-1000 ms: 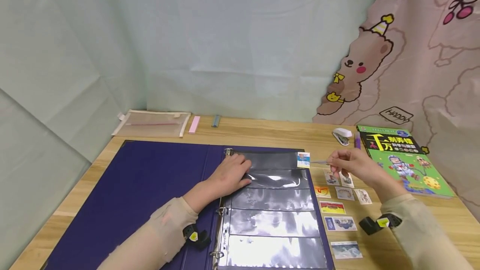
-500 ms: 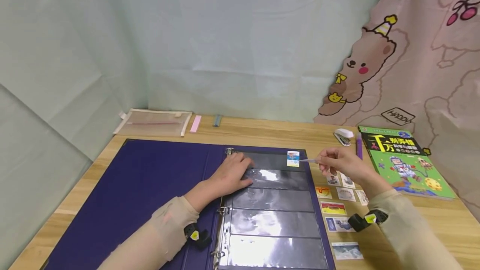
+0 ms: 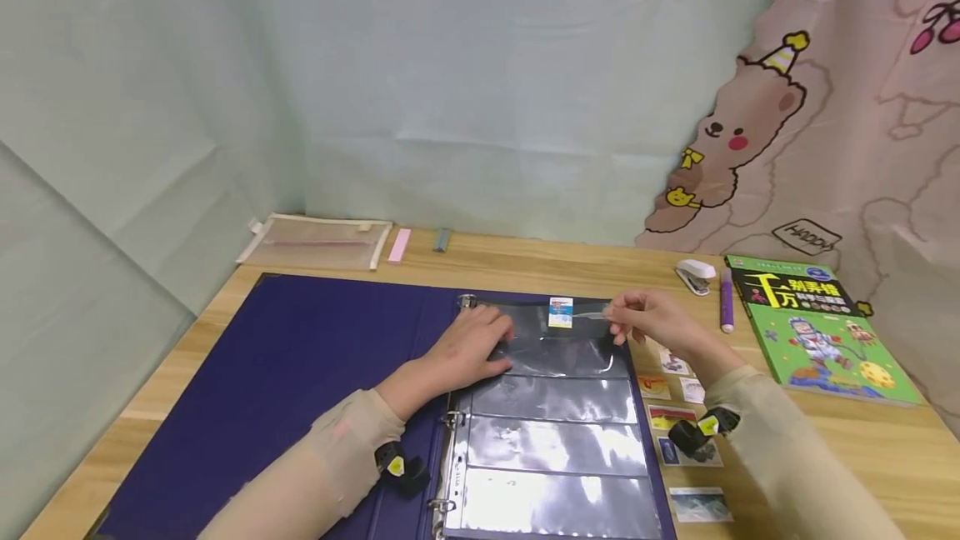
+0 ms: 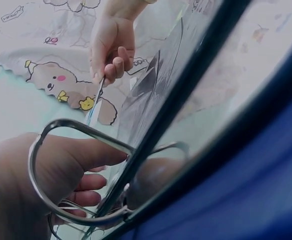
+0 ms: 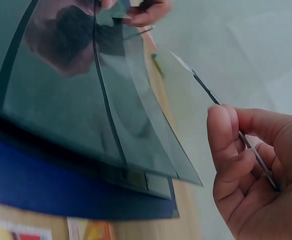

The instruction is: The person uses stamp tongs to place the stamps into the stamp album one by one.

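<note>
Right hand pinches slim silver metal tweezers, a rectangular blue-and-white stamp at their tips; left hand (just beyond), hold unclear.

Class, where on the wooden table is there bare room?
Bare wood: behind the navy ring binder, between the grey-green strip and small white stapler; also between the beige right sleeve and green illustrated book. Crowded: colourful paper stamps beside the binder's right edge.
</note>
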{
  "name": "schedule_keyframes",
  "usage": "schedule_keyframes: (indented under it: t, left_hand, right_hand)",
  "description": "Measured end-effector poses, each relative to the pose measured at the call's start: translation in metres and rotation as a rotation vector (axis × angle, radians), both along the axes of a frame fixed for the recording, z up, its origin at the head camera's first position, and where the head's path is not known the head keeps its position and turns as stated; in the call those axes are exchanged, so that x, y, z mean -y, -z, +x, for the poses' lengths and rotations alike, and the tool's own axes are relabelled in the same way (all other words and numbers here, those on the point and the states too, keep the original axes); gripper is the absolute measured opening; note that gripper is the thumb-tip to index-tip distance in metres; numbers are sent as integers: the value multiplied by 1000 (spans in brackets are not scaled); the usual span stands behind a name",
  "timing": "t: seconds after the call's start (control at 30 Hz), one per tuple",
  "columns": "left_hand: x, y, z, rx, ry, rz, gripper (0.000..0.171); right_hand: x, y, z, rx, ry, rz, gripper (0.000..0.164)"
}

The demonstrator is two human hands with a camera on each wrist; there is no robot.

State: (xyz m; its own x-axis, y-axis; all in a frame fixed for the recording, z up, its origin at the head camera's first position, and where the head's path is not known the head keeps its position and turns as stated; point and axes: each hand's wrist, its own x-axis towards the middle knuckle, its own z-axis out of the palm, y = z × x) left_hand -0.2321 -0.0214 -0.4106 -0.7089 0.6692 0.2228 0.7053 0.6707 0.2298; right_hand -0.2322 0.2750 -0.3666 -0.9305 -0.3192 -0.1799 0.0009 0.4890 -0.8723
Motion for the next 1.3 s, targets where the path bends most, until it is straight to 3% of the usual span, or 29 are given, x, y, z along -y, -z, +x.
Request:
schedule_keyframes:
  t: [0.5,0.77,1.0,1.3]
  left_hand:
    - [0,-1,0,-56,24,53,28]
    - [-1,1,-1,-57,0,99,13]
    - [-2,2,-3,-70,-6,111,12]
    - [-1,1,-1,-76,-1,117,12]
  right_hand:
    - [33,11,-16,36,-46,7,26]
    - [40,15,-18,46,-75,4,24]
    - [46,13,-20,-15,-154,79,20]
    - [49,13,-21,-17,-220,92,20]
